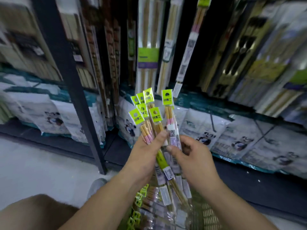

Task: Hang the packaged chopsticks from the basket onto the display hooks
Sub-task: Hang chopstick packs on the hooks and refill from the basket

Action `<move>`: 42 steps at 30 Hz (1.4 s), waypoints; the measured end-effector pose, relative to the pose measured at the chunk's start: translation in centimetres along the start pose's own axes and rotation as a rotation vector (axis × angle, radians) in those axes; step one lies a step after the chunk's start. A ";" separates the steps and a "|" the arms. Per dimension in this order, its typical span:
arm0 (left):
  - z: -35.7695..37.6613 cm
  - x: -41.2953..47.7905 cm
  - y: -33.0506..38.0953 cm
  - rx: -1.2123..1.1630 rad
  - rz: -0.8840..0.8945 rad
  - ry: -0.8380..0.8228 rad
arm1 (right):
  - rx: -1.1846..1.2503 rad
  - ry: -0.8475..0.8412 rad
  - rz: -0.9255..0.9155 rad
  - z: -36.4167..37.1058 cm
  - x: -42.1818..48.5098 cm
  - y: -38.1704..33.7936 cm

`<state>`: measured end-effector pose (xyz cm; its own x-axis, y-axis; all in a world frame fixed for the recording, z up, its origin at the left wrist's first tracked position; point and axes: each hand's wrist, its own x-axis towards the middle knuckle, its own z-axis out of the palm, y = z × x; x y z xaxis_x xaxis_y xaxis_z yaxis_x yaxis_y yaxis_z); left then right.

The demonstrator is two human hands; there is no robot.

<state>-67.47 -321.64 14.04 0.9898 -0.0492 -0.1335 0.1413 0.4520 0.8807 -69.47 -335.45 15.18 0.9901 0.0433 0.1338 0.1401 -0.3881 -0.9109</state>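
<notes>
Now the left hand [146, 155] grips a fanned bunch of chopstick packs [155, 114] above the basket [207, 213], while the right hand [196, 161] pinches one pack [168, 98] just beside them.

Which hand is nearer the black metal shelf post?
Left. The left hand, gripping green-tagged chopstick packs, is right of the black metal shelf post; the right hand, pinching one pack, lies farther right.

Bare forearms [106, 201], 1 grey shoe [96, 186]
</notes>
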 end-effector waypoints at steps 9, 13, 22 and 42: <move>2.7 2.9 6.3 0.079 0.154 -0.088 | 0.035 0.163 -0.104 -1.1 3.3 -5.3; 3.3 4.5 7.4 0.028 0.164 -0.075 | -0.109 0.277 -0.136 -2.3 5.2 -6.0; 2.3 6.1 7.7 0.114 0.163 -0.094 | -0.098 0.279 -0.126 -3.5 7.2 -8.6; 1.4 7.1 8.5 0.131 0.194 -0.088 | 0.179 0.319 -0.177 -7.2 13.1 -16.4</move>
<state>-59.25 -319.33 21.23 0.9955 -0.0526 0.0791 -0.0565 0.3411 0.9383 -58.85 -335.18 34.72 0.9008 -0.2032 0.3837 0.3363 -0.2323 -0.9127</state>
